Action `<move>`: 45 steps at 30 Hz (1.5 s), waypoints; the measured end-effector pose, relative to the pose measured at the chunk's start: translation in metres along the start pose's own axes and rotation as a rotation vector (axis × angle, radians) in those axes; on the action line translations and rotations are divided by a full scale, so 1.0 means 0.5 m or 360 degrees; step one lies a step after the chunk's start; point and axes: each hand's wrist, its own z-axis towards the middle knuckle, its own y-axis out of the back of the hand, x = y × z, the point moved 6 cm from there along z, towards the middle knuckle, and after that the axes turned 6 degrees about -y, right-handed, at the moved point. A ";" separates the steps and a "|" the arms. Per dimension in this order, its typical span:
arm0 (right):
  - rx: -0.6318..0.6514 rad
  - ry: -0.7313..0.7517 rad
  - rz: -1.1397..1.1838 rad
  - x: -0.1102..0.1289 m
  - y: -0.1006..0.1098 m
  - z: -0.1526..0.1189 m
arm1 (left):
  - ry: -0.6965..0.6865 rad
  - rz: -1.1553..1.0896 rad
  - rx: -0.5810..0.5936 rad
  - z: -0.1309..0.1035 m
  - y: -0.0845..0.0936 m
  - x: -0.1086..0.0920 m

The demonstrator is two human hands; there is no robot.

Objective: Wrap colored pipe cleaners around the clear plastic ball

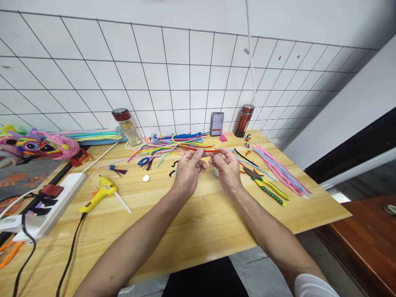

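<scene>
Head: hands [188, 170] [228, 170] pinch red stem [212, 151]; glue-gun label [89, 204] illegible.

Observed bright red on the held fuzzy stem [213, 151], pink and pale blue on the bundle [281, 171] at right, and mixed blue, pink, yellow and red on the pile [176, 143] behind. Recorded green and yellow on the pliers' handles [269, 193], plain yellow on the glue gun [95, 200] (black on its cord [73, 243]), white on the power strip [69, 194] and deep red on the flask [243, 123]. Noted thin black grid lines across the white wall [176, 76] and pale brown grain along the tabletop [185, 239].
</scene>
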 end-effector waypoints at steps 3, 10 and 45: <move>0.0009 -0.0043 0.0104 -0.005 -0.007 -0.004 | 0.0050 -0.0060 -0.0018 -0.001 0.000 0.006; -0.0073 -0.0054 0.0185 -0.007 0.002 -0.009 | 0.0083 -0.0053 0.0008 -0.007 -0.002 0.020; -0.0255 0.0144 0.0210 0.032 0.032 0.001 | 0.0041 -0.0084 -0.0060 -0.023 -0.009 0.024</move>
